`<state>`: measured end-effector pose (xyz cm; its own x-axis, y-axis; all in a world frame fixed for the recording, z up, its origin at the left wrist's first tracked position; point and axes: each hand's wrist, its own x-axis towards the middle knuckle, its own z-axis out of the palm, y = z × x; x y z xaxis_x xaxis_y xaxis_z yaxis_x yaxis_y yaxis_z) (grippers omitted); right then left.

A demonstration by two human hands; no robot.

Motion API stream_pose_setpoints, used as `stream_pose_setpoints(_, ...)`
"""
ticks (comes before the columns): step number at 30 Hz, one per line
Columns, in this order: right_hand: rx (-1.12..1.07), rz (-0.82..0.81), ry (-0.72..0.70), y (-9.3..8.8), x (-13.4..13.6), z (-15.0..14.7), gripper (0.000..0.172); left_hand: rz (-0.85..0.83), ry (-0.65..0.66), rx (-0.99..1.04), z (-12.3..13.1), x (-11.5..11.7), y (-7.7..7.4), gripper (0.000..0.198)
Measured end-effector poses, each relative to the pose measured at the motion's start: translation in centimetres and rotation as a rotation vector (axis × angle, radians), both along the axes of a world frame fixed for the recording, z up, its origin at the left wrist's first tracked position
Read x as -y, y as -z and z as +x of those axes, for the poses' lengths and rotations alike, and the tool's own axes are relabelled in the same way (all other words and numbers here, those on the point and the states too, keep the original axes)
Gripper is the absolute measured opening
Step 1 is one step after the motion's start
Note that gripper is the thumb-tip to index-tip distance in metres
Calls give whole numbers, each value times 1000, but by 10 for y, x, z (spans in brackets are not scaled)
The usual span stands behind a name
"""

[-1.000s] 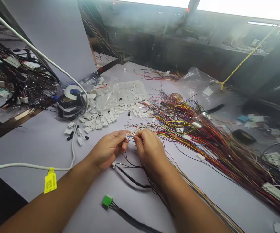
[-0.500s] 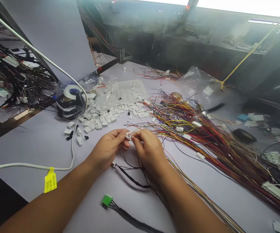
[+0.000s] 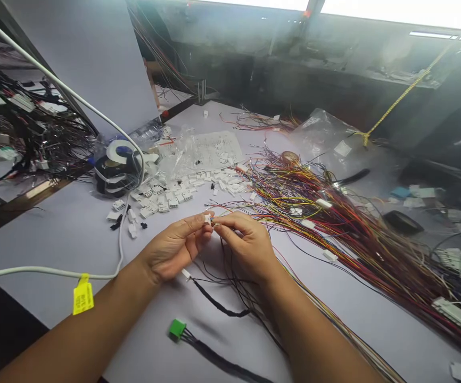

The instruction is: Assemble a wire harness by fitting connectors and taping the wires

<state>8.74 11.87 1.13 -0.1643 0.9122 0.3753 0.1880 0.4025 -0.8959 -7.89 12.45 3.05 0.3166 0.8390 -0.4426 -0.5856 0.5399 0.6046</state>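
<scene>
Between thumb and fingers, my left hand pinches a small white connector housing. Right beside it, my right hand is closed on thin wires at the housing's right side; their tips are too small to make out. Dark wires hang down below my right hand. Under my left hand, a white connector ends a black-sleeved cable lying on the table. Nearer to me is a green connector on another black-sleeved cable.
Loose white connector housings lie in a pile beyond my hands. A thick bundle of coloured wires runs along the right. A white cable with a yellow tag crosses the left. Tape rolls stand behind it.
The white housing has turned in my left hand, whose lower fingers have opened out somewhat. My right hand has shifted slightly at the wires. The sleeved cable below has moved a little.
</scene>
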Motion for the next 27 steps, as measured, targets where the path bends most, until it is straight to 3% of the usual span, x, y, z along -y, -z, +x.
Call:
stream_pose_setpoints(5,-5,87,23,-1,3,-1,21,77,-13,98,2,3,-1,19)
stream_pose_setpoints(8,7,112,122,-4,4,1,24,100,-41,81,3,1,1,20)
stream_pose_setpoints(13,-98,-153,216,-6,2,4,33,76,-16,30,2,0,1,18)
stream_pose_setpoints(15,-107,-208,189,-3,2,4,26,101,7,9,3,1,1,16)
stream_pose_setpoints(17,-33,-148,149,0,3,4,19,120,33,5,4,3,2,16)
stream_pose_setpoints(21,244,50,103,5,3,2,22,91,115,3,5,3,5,14)
stream_pose_setpoints(24,419,47,116,5,4,2,20,53,155,2,4,3,6,17)
stream_pose_setpoints(27,404,6,125,5,5,1,16,46,173,2,4,3,6,20)
